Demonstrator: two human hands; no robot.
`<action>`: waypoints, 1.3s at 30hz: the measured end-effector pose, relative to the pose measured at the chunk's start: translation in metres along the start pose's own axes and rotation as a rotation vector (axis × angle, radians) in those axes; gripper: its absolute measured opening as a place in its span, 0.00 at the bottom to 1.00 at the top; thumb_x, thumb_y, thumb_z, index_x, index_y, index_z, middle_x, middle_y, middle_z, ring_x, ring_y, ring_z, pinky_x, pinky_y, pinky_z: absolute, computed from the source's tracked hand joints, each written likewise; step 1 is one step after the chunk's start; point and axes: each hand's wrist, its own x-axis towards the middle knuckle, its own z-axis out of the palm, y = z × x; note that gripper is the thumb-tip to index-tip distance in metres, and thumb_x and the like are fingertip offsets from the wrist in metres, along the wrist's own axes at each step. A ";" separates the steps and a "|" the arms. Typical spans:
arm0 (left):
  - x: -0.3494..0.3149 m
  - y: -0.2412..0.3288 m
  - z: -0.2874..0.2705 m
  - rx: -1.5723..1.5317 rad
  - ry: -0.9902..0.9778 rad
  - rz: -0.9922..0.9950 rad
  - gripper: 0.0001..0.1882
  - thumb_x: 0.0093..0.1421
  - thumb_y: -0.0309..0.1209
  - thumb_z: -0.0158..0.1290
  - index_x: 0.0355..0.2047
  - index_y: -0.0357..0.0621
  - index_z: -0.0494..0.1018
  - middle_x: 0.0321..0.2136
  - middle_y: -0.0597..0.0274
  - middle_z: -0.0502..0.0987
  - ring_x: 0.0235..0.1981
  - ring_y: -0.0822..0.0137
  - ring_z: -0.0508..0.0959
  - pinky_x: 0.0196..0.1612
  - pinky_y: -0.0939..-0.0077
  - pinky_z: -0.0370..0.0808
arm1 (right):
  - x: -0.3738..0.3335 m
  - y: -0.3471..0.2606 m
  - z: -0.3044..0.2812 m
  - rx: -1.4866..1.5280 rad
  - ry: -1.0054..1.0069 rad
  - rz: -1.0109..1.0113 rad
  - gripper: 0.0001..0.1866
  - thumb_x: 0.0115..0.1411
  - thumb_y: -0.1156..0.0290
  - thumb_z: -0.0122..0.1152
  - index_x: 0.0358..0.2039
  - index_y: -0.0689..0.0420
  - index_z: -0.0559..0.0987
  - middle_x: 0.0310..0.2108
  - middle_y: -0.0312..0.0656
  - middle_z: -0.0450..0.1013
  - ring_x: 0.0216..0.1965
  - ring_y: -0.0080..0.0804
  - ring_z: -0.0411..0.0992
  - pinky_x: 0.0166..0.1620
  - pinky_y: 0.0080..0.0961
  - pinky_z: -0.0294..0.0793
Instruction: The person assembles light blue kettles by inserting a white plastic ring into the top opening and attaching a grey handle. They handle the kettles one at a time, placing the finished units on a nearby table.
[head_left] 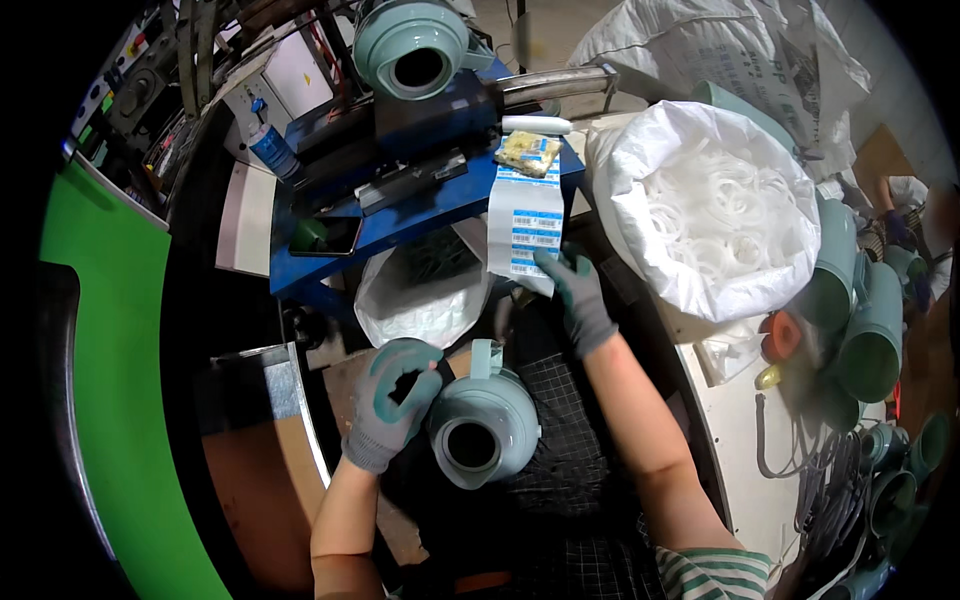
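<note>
A pale green plastic jug body (500, 415) with a handle and a round dark opening rests on my lap. Beside it, my left hand (393, 400), in a grey and green glove, curls with thumb and fingertips brought together; anything pinched there is too small to make out. My right hand (580, 300), gloved the same way, has its fingers at the lower edge of a white sheet of blue-printed labels (537, 225), gripping its corner. That sheet hangs over the front of a blue bench (430, 205). A crumpled yellowish packet (530, 153) lies on its upper part.
Another green jug body (415, 50) sits atop the bench fixture. Below the bench is a white bag (420, 305). On the right, a white sack (650, 240) holds clear rings, and green jug bodies (870, 350) are stacked. A phone (343, 237) and bottle (272, 150) lie left.
</note>
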 end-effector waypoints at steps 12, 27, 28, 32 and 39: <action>0.197 -0.078 0.099 0.510 0.137 0.316 0.13 0.56 0.40 0.65 0.39 0.50 0.82 0.47 0.64 0.78 0.56 0.53 0.73 0.63 0.51 0.67 | 0.069 0.015 0.009 0.296 -0.139 0.082 0.16 0.60 0.81 0.66 0.49 0.61 0.78 0.41 0.43 0.80 0.38 0.28 0.80 0.43 0.26 0.83; 0.101 -0.065 0.089 -0.382 0.298 -0.229 0.06 0.60 0.25 0.67 0.38 0.41 0.83 0.42 0.61 0.81 0.41 0.70 0.80 0.47 0.73 0.77 | -0.029 -0.024 -0.031 0.128 0.023 -0.133 0.19 0.66 0.74 0.66 0.56 0.62 0.80 0.45 0.37 0.80 0.44 0.22 0.77 0.51 0.21 0.77; 0.075 -0.050 0.075 -0.381 0.268 -0.405 0.07 0.61 0.24 0.67 0.39 0.37 0.83 0.38 0.63 0.82 0.39 0.74 0.79 0.45 0.76 0.78 | -0.053 -0.030 -0.049 0.154 0.067 -0.101 0.16 0.72 0.67 0.60 0.54 0.62 0.80 0.36 0.39 0.80 0.40 0.21 0.76 0.45 0.20 0.75; -0.059 -0.087 0.086 -0.564 0.407 -0.680 0.07 0.63 0.27 0.65 0.37 0.35 0.82 0.32 0.64 0.83 0.32 0.75 0.80 0.38 0.79 0.78 | -0.161 -0.060 -0.119 -0.041 -0.526 0.443 0.30 0.77 0.49 0.46 0.62 0.64 0.72 0.32 0.49 0.81 0.28 0.31 0.78 0.31 0.24 0.75; -0.040 0.078 0.113 -0.398 0.137 0.009 0.10 0.59 0.22 0.64 0.40 0.48 0.85 0.34 0.58 0.84 0.33 0.68 0.84 0.37 0.77 0.81 | -0.276 -0.056 -0.156 -0.023 -0.504 0.694 0.52 0.67 0.60 0.64 0.79 0.47 0.38 0.70 0.54 0.61 0.64 0.44 0.70 0.60 0.44 0.77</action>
